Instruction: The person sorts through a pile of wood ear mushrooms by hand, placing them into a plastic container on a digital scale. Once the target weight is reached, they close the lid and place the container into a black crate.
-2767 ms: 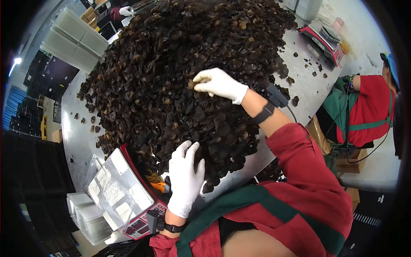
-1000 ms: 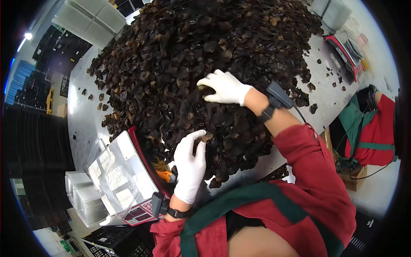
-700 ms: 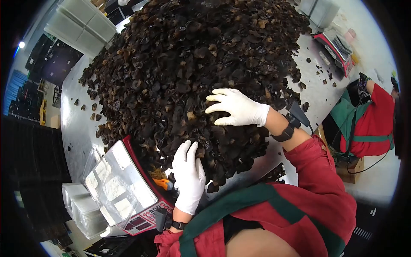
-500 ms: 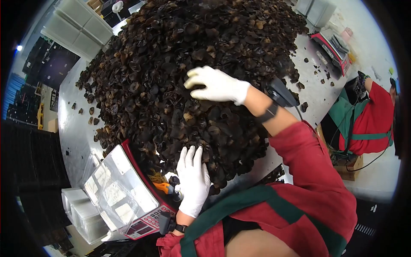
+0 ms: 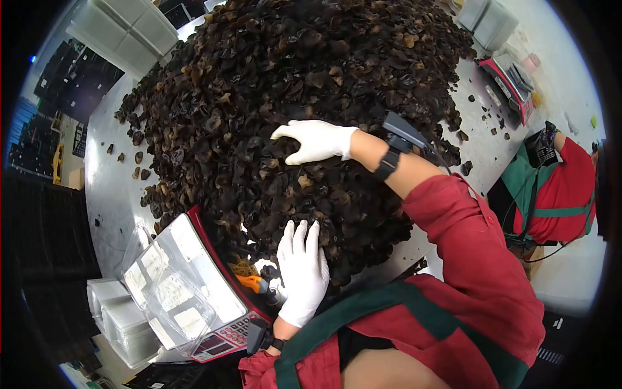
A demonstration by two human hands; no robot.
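A large mound of dark brown wood ear mushrooms (image 5: pixel 259 84) covers the metal table. My right hand (image 5: pixel 316 141), in a white glove, is over the middle of the mound, thumb and fingers apart in a curve with nothing visible between them. Nearer to me, my left hand (image 5: pixel 303 272), also gloved in white, rests with its fingers stretched out against the front edge of the mound. Just left of that hand lies an orange-handled tool (image 5: pixel 251 282), partly covered.
A red-edged scale (image 5: pixel 217 295) with clear plastic lids on it stands at front left, stacked clear trays (image 5: pixel 126 324) beside it. More containers (image 5: pixel 123 32) stand at back left. A second scale (image 5: pixel 508 87) and a person in red (image 5: pixel 560 188) are at right.
The view has shifted a little. My right hand has drawn its spread fingers together into a curve apart from the thumb. My left hand stays at the mound's front edge, fingers slightly more spread.
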